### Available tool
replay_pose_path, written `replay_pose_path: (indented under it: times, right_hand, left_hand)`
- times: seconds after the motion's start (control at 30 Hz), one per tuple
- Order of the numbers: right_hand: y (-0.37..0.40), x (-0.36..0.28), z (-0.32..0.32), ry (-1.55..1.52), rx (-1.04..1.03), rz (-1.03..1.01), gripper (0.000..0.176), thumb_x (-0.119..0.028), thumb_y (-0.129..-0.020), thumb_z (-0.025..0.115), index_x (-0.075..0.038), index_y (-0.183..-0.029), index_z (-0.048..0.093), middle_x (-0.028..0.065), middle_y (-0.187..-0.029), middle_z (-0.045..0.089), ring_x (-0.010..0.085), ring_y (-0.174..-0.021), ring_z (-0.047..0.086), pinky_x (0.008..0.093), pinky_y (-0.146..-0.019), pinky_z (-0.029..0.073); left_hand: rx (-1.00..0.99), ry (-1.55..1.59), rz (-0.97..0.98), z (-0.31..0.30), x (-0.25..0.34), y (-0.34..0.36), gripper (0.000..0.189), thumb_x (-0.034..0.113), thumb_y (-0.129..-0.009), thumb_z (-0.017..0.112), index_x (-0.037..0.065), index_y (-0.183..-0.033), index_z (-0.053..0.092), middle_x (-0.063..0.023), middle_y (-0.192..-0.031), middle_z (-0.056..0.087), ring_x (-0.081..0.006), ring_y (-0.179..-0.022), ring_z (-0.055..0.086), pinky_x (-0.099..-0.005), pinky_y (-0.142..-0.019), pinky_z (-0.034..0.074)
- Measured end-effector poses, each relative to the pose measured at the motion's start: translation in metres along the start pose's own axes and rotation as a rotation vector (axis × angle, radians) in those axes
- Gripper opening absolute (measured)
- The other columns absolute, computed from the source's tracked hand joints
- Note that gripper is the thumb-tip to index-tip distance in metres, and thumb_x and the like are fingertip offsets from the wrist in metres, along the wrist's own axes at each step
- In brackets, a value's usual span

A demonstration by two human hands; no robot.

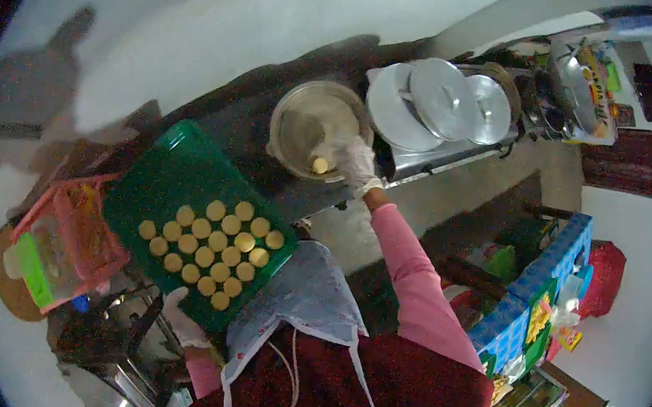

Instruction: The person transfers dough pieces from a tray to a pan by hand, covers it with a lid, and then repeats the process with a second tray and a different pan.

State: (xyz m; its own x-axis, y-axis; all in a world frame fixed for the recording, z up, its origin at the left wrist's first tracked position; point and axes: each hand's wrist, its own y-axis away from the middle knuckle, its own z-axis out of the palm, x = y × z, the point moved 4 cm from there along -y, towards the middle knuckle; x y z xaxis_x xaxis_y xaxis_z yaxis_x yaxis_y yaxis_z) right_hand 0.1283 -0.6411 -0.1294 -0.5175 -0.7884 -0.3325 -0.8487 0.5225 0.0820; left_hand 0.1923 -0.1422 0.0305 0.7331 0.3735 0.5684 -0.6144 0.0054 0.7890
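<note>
My right hand, in a thin whitish glove, reaches over the right rim of a round metal pot; its fingers are smeared by motion. Close to those fingers, a small round pale-yellow dough piece shows inside the pot, near its front wall. Pale powder covers part of the pot's bottom. Below and left, a green tray carries rows of similar round pieces. My left hand, also gloved, grips the tray's near left edge, with the thumb by the rim and the other fingers mostly hidden.
Silver pot lids lie on the stove right of the pot. A pink basket stands left of the tray. Further right is a table with a blue checked cloth, bearing food and packets. Dark pans stand at the far right end.
</note>
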Motion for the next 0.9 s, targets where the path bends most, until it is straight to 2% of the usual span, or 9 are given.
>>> replay_pose_path:
  times: [0.03,0.07,0.3,0.43,0.47,0.53,0.57,0.63,0.9]
  right_hand:
    - [0.003,0.005,-0.048,-0.073,0.469,-0.147,0.018,-0.021,-0.079,0.061,-0.014,-0.094,0.068,0.0134,-0.086,0.067,0.035,-0.077,0.065,0.0482,-0.067,0.052]
    - [-0.014,0.022,-0.075,0.16,0.231,0.03,0.016,-0.019,-0.08,0.06,-0.013,-0.093,0.068,0.0136,-0.086,0.066,0.0346,-0.082,0.064,0.0477,-0.069,0.051]
    - [-0.066,0.261,-0.147,0.429,0.374,0.253,0.025,-0.03,-0.08,0.064,-0.013,-0.098,0.07,0.0138,-0.089,0.067,0.0314,-0.078,0.067,0.0432,-0.07,0.052]
    - [-0.096,0.325,-0.12,0.408,0.215,0.219,0.032,-0.04,-0.077,0.067,-0.021,-0.102,0.073,0.0132,-0.088,0.07,0.0315,-0.079,0.067,0.0421,-0.072,0.053]
    - [-0.099,0.362,-0.111,0.668,0.238,-0.09,0.034,-0.035,-0.083,0.061,-0.022,-0.113,0.067,0.0113,-0.094,0.07,0.0314,-0.081,0.068,0.0448,-0.074,0.054]
    - [-0.096,0.355,-0.115,0.608,0.342,-0.103,0.042,-0.046,-0.079,0.066,-0.012,-0.103,0.074,0.0131,-0.091,0.072,0.0289,-0.077,0.068,0.0432,-0.07,0.053]
    - [-0.09,0.263,-0.174,0.196,0.033,0.431,0.031,-0.033,-0.089,0.055,-0.012,-0.104,0.072,0.0151,-0.092,0.07,0.0348,-0.084,0.068,0.0487,-0.071,0.055]
    - [-0.099,0.288,-0.169,0.285,-0.059,0.48,0.037,-0.036,-0.081,0.059,-0.005,-0.095,0.072,0.0218,-0.09,0.069,0.039,-0.086,0.067,0.0493,-0.076,0.05]
    - [-0.061,0.024,-0.224,-0.287,0.07,0.049,0.03,-0.026,-0.084,0.062,-0.005,-0.104,0.072,0.0145,-0.087,0.071,0.0204,-0.078,0.065,0.0341,-0.071,0.05]
  left_hand:
    - [-0.045,0.018,-0.013,0.003,-0.001,-0.001,0.04,0.021,-0.073,0.06,0.01,-0.111,0.058,-0.0062,-0.113,0.059,-0.0269,-0.103,0.059,-0.0409,-0.089,0.051]
    - [-0.061,-0.008,0.05,0.004,-0.001,0.0,0.04,0.023,-0.074,0.06,0.01,-0.111,0.058,-0.0065,-0.113,0.059,-0.0268,-0.104,0.059,-0.0411,-0.09,0.05]
    - [0.187,-0.687,0.728,-0.063,-0.009,0.01,0.048,0.032,-0.079,0.059,0.011,-0.122,0.055,-0.0071,-0.122,0.058,-0.0258,-0.111,0.056,-0.042,-0.095,0.047]
    - [0.112,0.189,0.179,0.034,-0.012,0.07,0.051,0.035,-0.08,0.059,0.011,-0.125,0.055,-0.0068,-0.123,0.057,-0.0246,-0.112,0.055,-0.0416,-0.095,0.046]
    - [0.173,0.046,0.249,0.01,-0.014,0.068,0.05,0.036,-0.081,0.058,0.012,-0.124,0.055,-0.0067,-0.123,0.057,-0.0253,-0.113,0.055,-0.0416,-0.094,0.046]
    - [0.213,0.172,0.273,0.021,-0.014,0.088,0.049,0.035,-0.081,0.058,0.011,-0.124,0.055,-0.0069,-0.122,0.058,-0.0257,-0.111,0.055,-0.0413,-0.094,0.047]
    - [0.233,0.236,0.296,0.021,-0.012,0.097,0.049,0.035,-0.081,0.058,0.011,-0.123,0.055,-0.007,-0.121,0.058,-0.0259,-0.111,0.056,-0.0411,-0.093,0.047]
    - [0.287,0.083,0.546,-0.046,-0.018,0.096,0.046,0.032,-0.081,0.057,0.01,-0.121,0.056,-0.0067,-0.12,0.059,-0.0267,-0.108,0.057,-0.0409,-0.092,0.047]
    - [0.443,0.22,0.509,-0.067,0.033,0.129,0.036,0.029,-0.081,0.057,0.01,-0.111,0.059,-0.006,-0.114,0.061,-0.025,-0.103,0.058,-0.039,-0.091,0.048]
